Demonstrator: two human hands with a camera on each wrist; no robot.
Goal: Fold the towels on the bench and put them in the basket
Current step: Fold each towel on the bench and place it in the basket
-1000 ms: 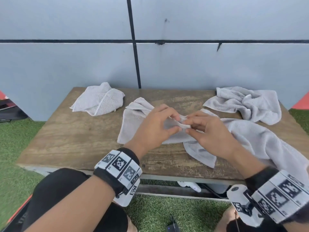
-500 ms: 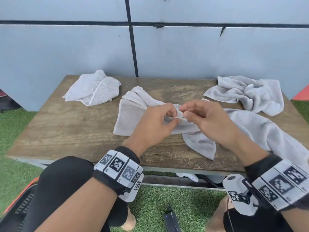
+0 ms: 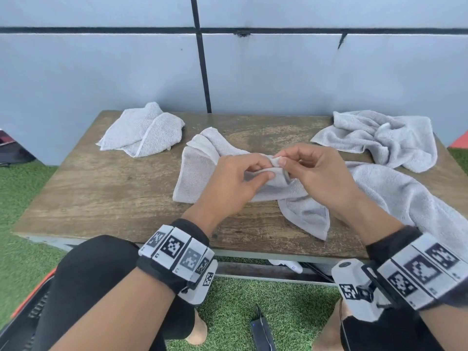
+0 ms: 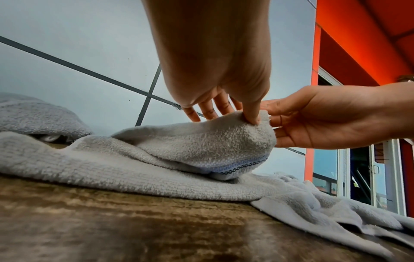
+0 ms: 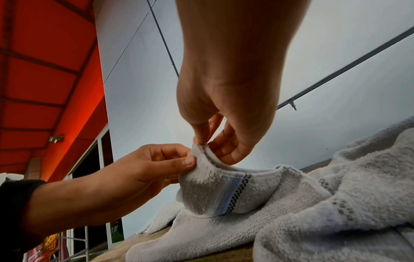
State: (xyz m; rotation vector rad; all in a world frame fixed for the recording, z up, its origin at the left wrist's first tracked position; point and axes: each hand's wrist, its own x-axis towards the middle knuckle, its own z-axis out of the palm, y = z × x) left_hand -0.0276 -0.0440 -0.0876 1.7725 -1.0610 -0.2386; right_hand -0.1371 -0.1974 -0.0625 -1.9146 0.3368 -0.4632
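Note:
A long grey towel (image 3: 200,173) lies across the middle of the wooden bench (image 3: 106,188), its right part trailing off the bench's right end. Both hands meet over its raised hem. My left hand (image 3: 263,171) pinches the towel's edge (image 4: 224,134) between thumb and fingers. My right hand (image 3: 282,160) pinches the same hem (image 5: 201,152) just beside it, thumb against forefinger. The hem shows a blue and black woven stripe (image 5: 233,193). A roughly folded towel (image 3: 141,133) sits at the back left, and a crumpled towel (image 3: 379,135) at the back right.
A grey panelled wall (image 3: 278,77) stands right behind the bench. Green artificial turf (image 3: 266,300) surrounds it, with a dark object (image 3: 262,333) on the grass between my knees. An orange basket rim (image 3: 33,290) shows at the lower left, mostly behind my knee.
Both hands have drawn closer together and lifted the pinched hem slightly off the bench. The head view has shifted a little.

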